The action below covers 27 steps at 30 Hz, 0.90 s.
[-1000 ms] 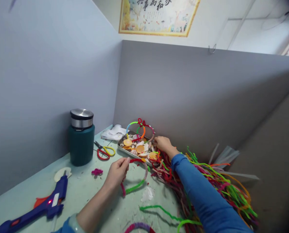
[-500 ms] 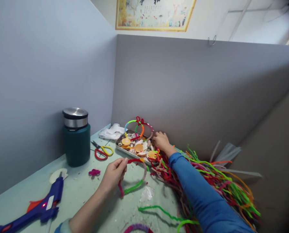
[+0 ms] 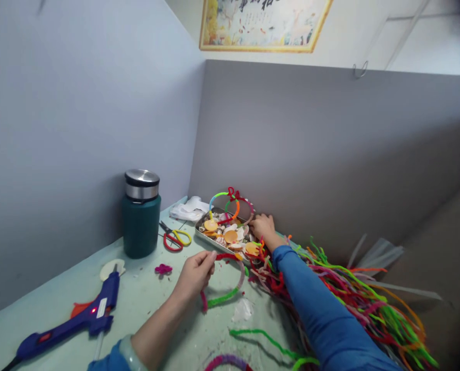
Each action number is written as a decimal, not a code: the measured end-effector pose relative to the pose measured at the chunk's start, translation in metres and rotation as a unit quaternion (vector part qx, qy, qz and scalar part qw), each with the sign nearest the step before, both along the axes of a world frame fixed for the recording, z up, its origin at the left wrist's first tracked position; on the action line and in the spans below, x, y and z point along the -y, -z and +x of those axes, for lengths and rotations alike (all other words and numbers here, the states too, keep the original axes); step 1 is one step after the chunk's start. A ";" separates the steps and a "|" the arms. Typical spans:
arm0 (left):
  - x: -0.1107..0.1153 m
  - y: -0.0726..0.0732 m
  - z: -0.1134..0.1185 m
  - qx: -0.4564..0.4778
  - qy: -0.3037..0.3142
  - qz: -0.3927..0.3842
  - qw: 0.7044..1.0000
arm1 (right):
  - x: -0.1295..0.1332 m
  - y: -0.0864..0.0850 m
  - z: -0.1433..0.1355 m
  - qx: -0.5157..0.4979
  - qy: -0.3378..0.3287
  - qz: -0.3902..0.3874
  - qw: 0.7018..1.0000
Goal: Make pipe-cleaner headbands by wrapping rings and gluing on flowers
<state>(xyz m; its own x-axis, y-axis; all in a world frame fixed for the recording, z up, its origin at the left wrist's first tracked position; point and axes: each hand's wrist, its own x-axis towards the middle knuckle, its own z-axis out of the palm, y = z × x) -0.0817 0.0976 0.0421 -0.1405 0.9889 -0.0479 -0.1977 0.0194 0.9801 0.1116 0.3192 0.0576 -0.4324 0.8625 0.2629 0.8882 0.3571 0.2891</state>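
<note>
My left hand (image 3: 196, 275) is closed, thumb against fingers, on a ring of fuzzy pipe cleaner (image 3: 224, 299) in red, pink and green, held just above the table. An orange bit shows at the ring's top. At the far right end of a metal tray (image 3: 216, 242) is my right hand (image 3: 264, 229), its fingers bent and slightly apart, fingertips partly hidden; nothing shows in it. The tray holds seashells (image 3: 231, 237) in white and orange. Two finished-looking pipe-cleaner rings (image 3: 238, 208) with a red bow stand upright on the shells.
A big heap of loose pipe cleaners (image 3: 361, 293) lies under and beside my right arm. Left are a blue glue gun (image 3: 79, 324) with a lit red light, a green flask (image 3: 141, 221) and scissors (image 3: 173, 241). A green pipe cleaner (image 3: 264, 337) and purple ring (image 3: 227, 359) lie in front.
The view has turned a little to the left, so everything sits farther right. Both hands keep nearly the same places relative to the tray and the ring.
</note>
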 end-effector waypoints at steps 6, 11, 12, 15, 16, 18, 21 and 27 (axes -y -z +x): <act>0.000 0.002 0.001 -0.021 0.005 0.023 1.000 | 0.000 0.006 -0.011 -0.008 0.049 -0.001 0.999; 0.002 0.000 0.005 -0.009 0.009 0.026 1.000 | -0.001 0.007 -0.012 0.008 0.072 -0.033 0.997; 0.002 0.000 0.006 -0.012 0.008 0.027 1.000 | 0.000 0.005 -0.012 0.012 0.068 -0.033 0.997; 0.004 0.000 0.006 -0.030 0.008 0.032 0.999 | 0.007 -0.002 -0.009 0.011 0.066 -0.015 0.998; 0.005 0.000 0.006 -0.034 0.008 0.032 0.999 | 0.011 -0.005 -0.008 0.004 0.072 -0.008 0.997; 0.007 -0.001 0.006 -0.040 0.009 0.033 0.999 | 0.021 -0.012 -0.004 -0.015 0.083 -0.002 0.996; 0.009 -0.002 0.007 -0.044 0.016 0.043 0.998 | 0.038 -0.024 0.004 -0.067 0.083 -0.010 0.994; 0.013 -0.001 0.013 -0.062 0.043 0.056 0.996 | 0.071 -0.038 0.019 -0.303 0.050 -0.094 0.947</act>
<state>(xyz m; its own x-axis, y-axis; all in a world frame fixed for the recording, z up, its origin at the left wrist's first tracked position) -0.0691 0.0850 0.0426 -0.0530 0.9957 0.0764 -0.0779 -0.0804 0.9937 0.1309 0.2485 0.0955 -0.1654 0.9474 0.2741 0.9023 0.2576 -0.3456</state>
